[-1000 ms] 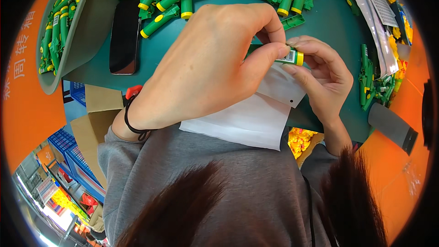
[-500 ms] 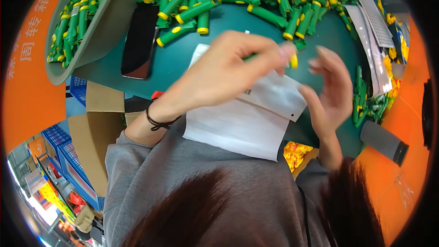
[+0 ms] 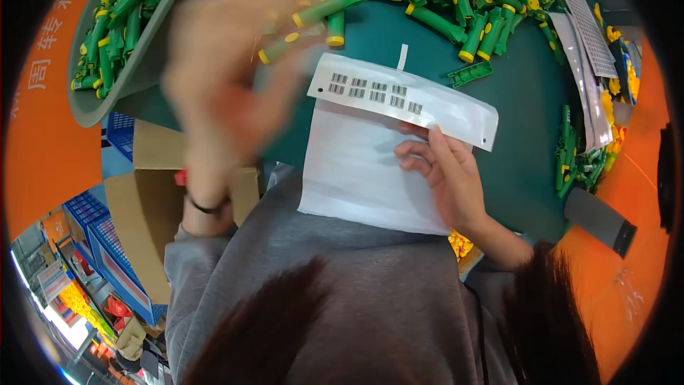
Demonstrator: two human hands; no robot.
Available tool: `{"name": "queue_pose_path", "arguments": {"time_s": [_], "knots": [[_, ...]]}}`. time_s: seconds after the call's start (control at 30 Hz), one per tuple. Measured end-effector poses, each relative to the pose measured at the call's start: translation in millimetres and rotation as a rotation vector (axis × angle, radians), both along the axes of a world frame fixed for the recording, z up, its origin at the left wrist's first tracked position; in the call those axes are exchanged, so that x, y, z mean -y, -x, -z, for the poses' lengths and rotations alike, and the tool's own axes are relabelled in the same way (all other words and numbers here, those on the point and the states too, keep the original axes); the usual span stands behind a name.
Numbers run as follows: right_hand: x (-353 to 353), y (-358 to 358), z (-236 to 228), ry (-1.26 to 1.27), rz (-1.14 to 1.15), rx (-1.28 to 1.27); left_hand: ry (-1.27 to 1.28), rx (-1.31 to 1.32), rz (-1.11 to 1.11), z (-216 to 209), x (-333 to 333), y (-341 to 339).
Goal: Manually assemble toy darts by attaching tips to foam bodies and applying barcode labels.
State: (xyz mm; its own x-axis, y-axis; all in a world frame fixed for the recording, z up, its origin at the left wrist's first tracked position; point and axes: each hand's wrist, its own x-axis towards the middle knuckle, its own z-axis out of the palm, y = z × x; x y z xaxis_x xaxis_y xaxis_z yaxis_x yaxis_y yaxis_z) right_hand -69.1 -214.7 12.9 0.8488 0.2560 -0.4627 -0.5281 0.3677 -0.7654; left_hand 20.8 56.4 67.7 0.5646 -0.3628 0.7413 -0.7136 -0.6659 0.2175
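Note:
A white sheet (image 3: 370,171) lies partly on the green table and partly against my lap. Across its far edge runs a glossy strip of barcode labels (image 3: 367,93), curling up a little. My right hand (image 3: 452,178) has its thumb and a finger on the strip's near edge, with the other fingers curled over the sheet. To the left, my left hand (image 3: 235,78) is raised over the table and smeared by motion, so its fingers and anything in them are unclear. Beyond it lie green tubes with yellow ends (image 3: 442,25), heaped at the back.
A grey-green bin (image 3: 171,36) of similar tubes stands at the left. A lone green piece (image 3: 470,73) lies right of the strip. Flat white packs (image 3: 581,78) and a grey cylinder (image 3: 598,221) are at the right. An open cardboard box (image 3: 142,221) stands below left.
My left hand has moved left, away from the strip, uncovering the barcodes. My right hand has come left and down onto the strip's edge. The phone is now hidden behind my left hand.

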Motion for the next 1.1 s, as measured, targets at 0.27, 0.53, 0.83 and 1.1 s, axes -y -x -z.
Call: {"name": "queue_pose_path", "arguments": {"time_s": [0.27,0.53,0.83,1.1], "knots": [[-4,-3,0,-0.012,0.040,0.149,0.190,-0.338,0.159,60,75,38],[-6,-3,9,0.098,0.091,0.279,0.292,-0.463,0.113,61,80,42],[0,0,12,0.225,0.023,0.375,0.259,-0.495,0.089,48,76,44],[-3,-5,25,0.309,0.102,0.456,0.349,-0.496,0.093,49,74,44]]}}
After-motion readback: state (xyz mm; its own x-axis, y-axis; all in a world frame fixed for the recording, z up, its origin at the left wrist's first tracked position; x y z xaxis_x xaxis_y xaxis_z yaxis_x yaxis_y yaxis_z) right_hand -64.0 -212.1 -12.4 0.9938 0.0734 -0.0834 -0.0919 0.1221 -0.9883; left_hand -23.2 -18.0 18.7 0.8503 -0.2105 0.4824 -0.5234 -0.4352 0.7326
